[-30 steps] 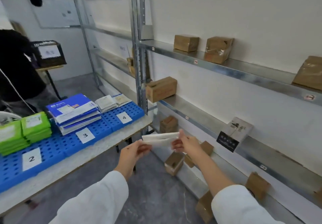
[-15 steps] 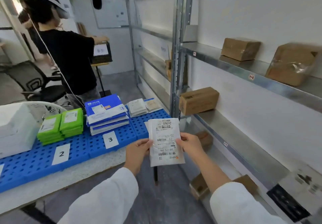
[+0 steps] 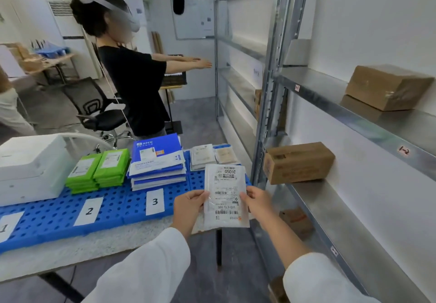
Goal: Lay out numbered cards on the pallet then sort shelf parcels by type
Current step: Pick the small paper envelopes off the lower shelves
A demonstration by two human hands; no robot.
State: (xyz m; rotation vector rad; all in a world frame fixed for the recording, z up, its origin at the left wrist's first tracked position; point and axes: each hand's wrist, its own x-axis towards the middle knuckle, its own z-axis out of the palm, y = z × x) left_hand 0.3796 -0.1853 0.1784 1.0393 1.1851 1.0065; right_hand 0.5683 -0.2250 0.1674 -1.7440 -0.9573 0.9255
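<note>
White sleeves [image 3: 146, 267] lead up to your left hand [image 3: 190, 204] and right hand [image 3: 256, 202], held apart. Each pinches one side edge of the white flat plastic mailer with printed label [image 3: 226, 196], thumbs on its front; the mailer stands upright at 12 o'clock, label facing you. Read the label and judge the type: it seems to match the thin pale packets [image 3: 203, 157] beyond, at 12 o'clock. Lay it squarely on that stack on the blue perforated plastic pallet [image 3: 118, 206], past the white paper card numbered 3 [image 3: 154, 201] at 10 o'clock.
</note>
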